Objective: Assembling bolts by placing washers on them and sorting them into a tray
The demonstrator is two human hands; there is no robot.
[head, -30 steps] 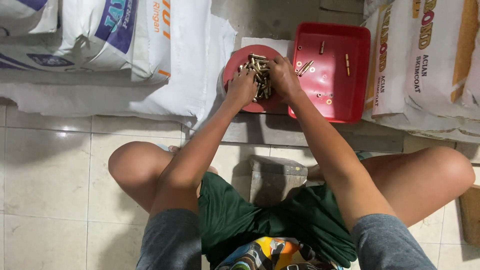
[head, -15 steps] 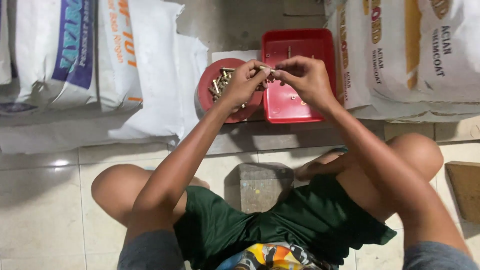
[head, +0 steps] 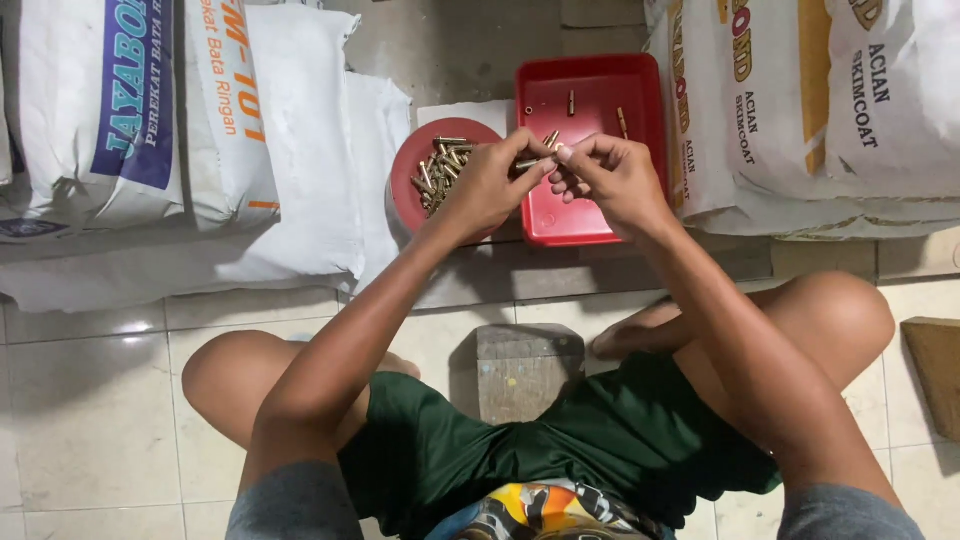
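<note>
We saw big white sacks (head: 150,110) stacked along the left, printed in blue and orange, with a flat empty white bag (head: 330,170) slumped against them. More white sacks (head: 830,100) with gold and red print lay piled on the right. Pale glossy floor tiles (head: 90,420) spread below, and a grey concrete block (head: 525,370) stood on them between our knees. A wooden piece (head: 935,370) showed at the right edge.

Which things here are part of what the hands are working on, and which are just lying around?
In use: left hand and right hand pinching a small brass piece; round red dish of brass pieces; red tray.

Lying about: white sacks, wooden block.
</note>
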